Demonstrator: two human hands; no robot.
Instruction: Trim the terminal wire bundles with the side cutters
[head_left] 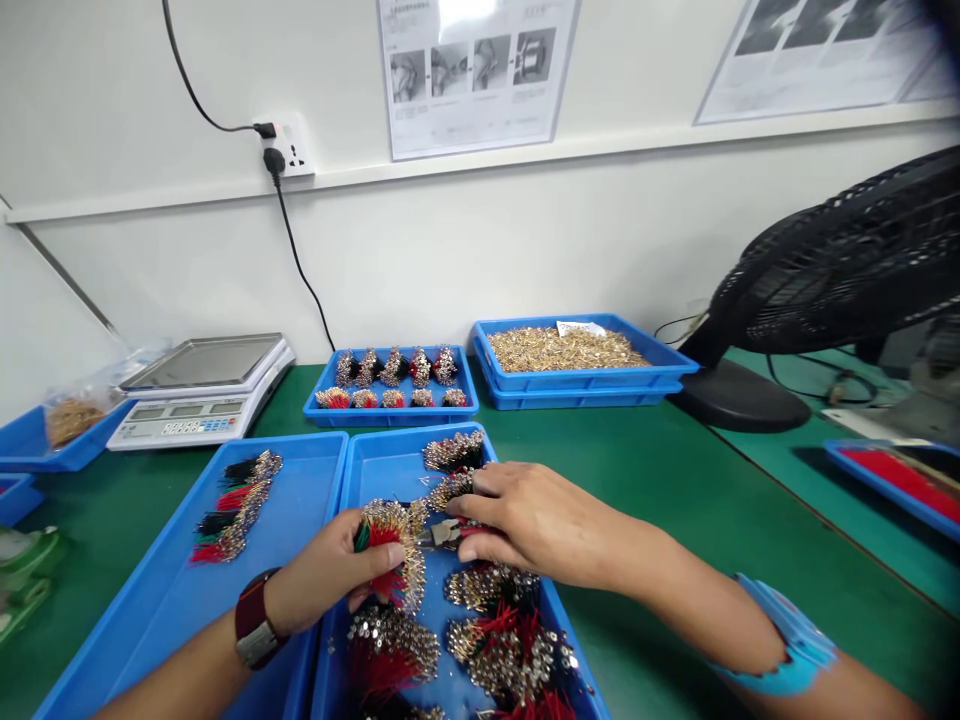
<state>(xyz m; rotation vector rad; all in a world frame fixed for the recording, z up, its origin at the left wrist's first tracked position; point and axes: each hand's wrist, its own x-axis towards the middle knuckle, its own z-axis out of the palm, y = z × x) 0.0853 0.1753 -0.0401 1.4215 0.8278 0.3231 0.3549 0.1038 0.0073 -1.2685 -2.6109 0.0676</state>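
My left hand [330, 575] is closed around a bundle of red and green wires with metal ring terminals [390, 545], held over the right blue tray [367, 465]. My right hand [525, 520] is closed on small cutting pliers [442, 535] whose jaws touch that bundle. More terminal wire bundles [502, 640] lie in the same tray below the hands, and others [454, 450] at its far end. The left blue tray [300, 500] holds a few black and red bundles [236, 505].
A weighing scale [202, 390] stands at the back left. Behind the hands are a tray of sorted bundles [394, 385] and a stacked tray of loose brass terminals [570, 352]. A black fan [840, 280] stands at the right, and another blue tray [892, 480] beyond it.
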